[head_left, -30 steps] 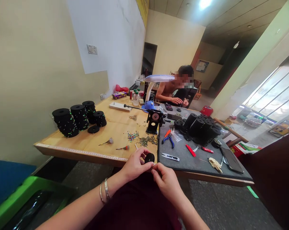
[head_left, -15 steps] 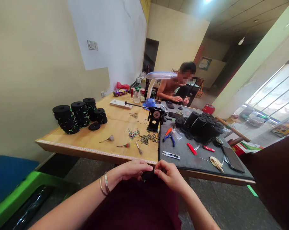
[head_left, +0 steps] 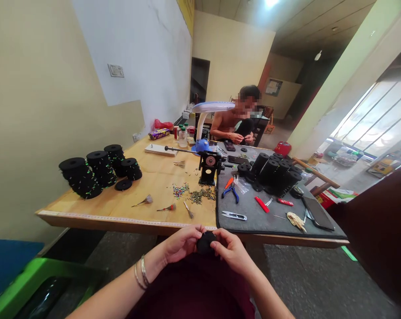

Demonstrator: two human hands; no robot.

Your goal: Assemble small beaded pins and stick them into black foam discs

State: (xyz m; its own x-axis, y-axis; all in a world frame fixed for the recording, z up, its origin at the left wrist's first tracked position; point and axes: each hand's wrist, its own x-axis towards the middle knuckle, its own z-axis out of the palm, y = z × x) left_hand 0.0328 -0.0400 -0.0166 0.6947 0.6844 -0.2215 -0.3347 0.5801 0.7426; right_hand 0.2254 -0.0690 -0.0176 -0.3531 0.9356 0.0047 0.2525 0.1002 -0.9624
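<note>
Both my hands are held together just in front of the table edge, above my dark maroon lap. A small black spool [head_left: 206, 242] sits between them. My left hand [head_left: 182, 243] cups its left side, and the fingertips of my right hand [head_left: 232, 251] pinch its right side. Most of the spool's rim is hidden by my fingers. Any thread on it is too small to make out.
The wooden table [head_left: 127, 217] holds stacks of black spools [head_left: 101, 168], scattered beads [head_left: 180, 190] and a hand-crank winder [head_left: 210, 166]. On a grey mat [head_left: 253, 226] lie blue pliers [head_left: 230, 191], thread snips [head_left: 233, 215] and more spools. A co-worker [head_left: 230, 126] sits beyond.
My hands have closed in around the black spool and lowered it from above the table edge to just in front of it. The whole view has shifted slightly.
</note>
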